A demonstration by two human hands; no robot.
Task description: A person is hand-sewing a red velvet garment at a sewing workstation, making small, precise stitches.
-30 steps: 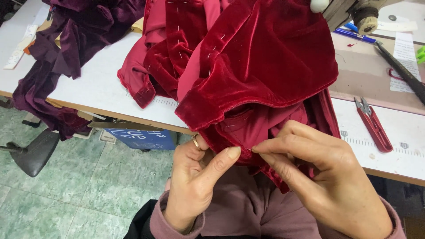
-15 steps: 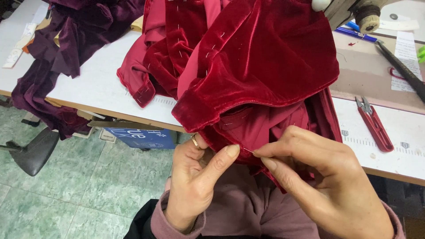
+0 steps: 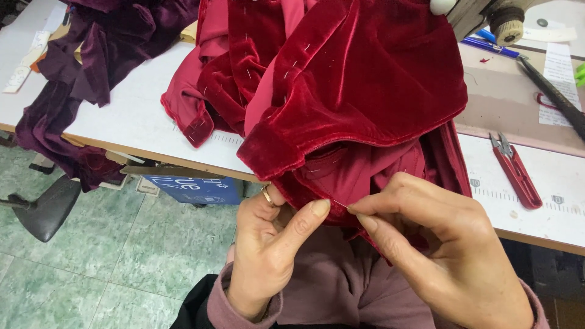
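A thin pin (image 3: 340, 204) is pinched between the thumb and forefinger of the right hand (image 3: 439, 244), its point set against the edge of the red velvet (image 3: 359, 91). That edge is gripped just left of the pin by the left hand (image 3: 271, 244), thumb on top and a ring on one finger. The velvet hangs from the table (image 3: 134, 119) above both hands. Red snips (image 3: 517, 172) lie well right of the fingers.
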